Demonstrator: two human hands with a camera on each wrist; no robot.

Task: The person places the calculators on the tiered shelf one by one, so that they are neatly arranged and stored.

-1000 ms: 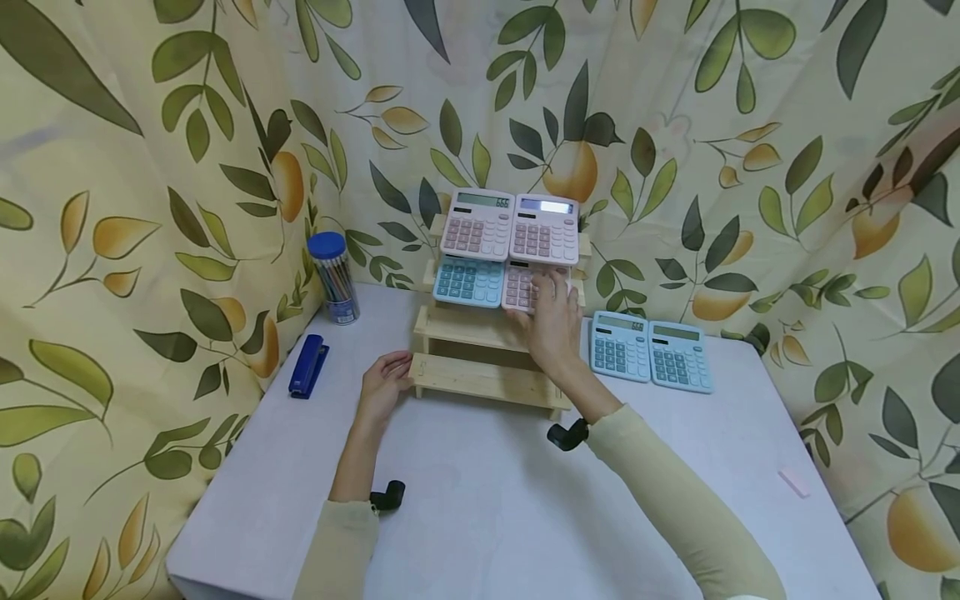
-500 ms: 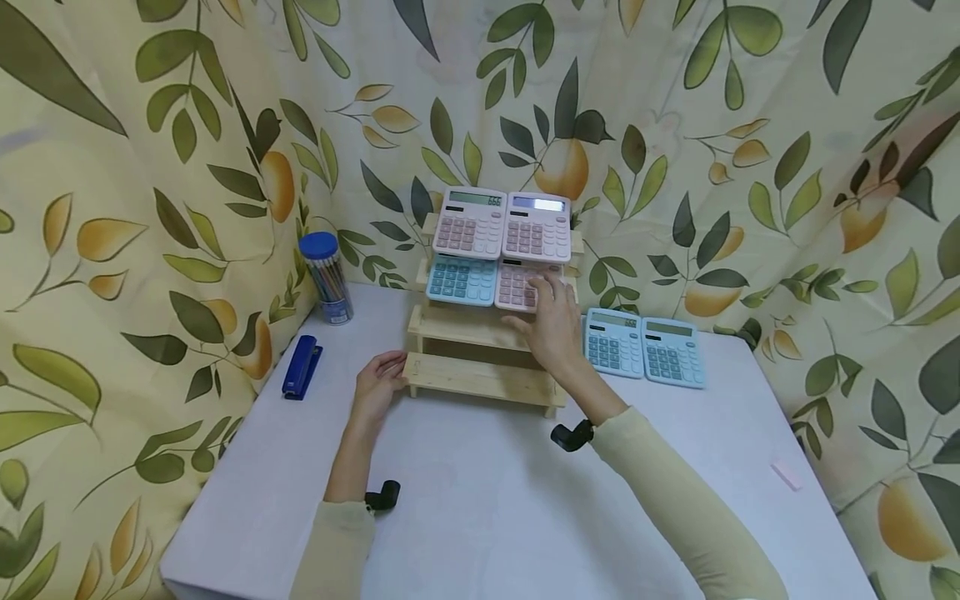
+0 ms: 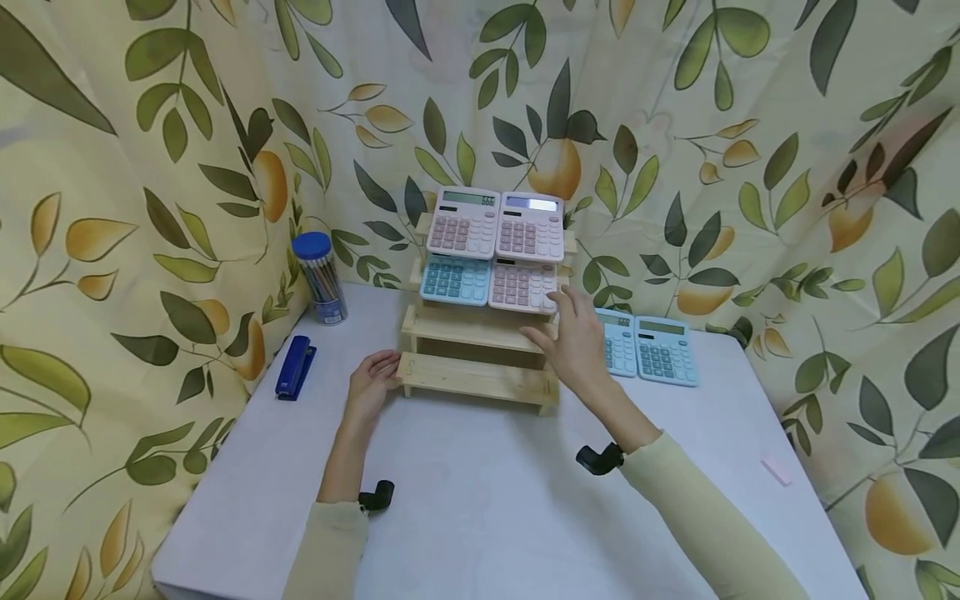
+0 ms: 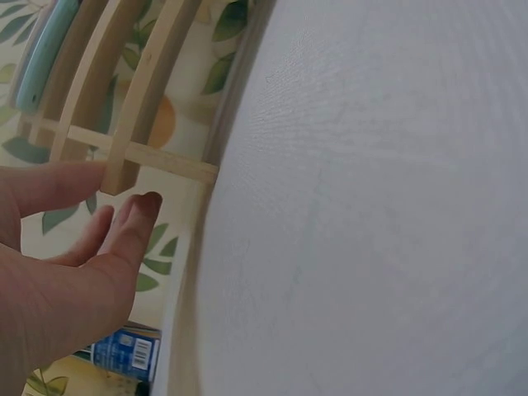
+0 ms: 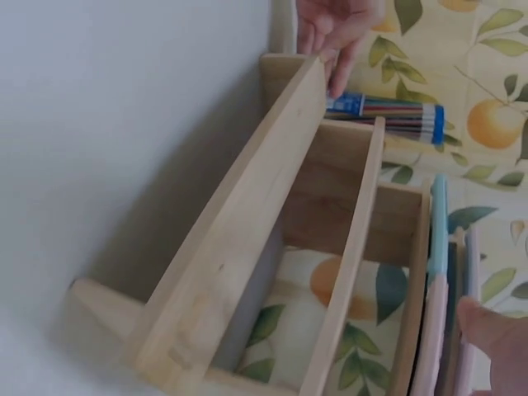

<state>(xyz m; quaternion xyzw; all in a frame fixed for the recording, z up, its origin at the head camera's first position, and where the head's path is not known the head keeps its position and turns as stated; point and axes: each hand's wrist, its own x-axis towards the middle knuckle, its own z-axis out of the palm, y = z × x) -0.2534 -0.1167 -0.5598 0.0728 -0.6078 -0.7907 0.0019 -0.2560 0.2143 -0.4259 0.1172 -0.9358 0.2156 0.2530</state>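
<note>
A stepped wooden shelf stand (image 3: 480, 377) rises in tiers on the table. My left hand (image 3: 372, 382) holds the left end of its lowest board, with thumb and fingertips on either side of the board's end (image 4: 124, 173) in the left wrist view. My right hand (image 3: 576, 342) is at the right edge of a pink calculator (image 3: 521, 286), fingers loosely bent; whether a fingertip touches it I cannot tell. Beside that one sits a blue calculator (image 3: 455, 280). On the top tier lean two more, a left pink calculator (image 3: 462, 223) and a right pink calculator (image 3: 529, 229).
Two blue calculators lie right of the stand, the nearer one (image 3: 619, 342) partly behind my right hand, the other (image 3: 667, 352) farther right. At left are a blue stapler (image 3: 296, 367) and a blue-lidded jar of pencils (image 3: 321, 279). A small pink strip (image 3: 777, 472) lies at right.
My right hand has slid right off the face of the lower pink calculator to its edge, uncovering its keys. The left hand keeps its place on the stand. The view has shifted slightly.
</note>
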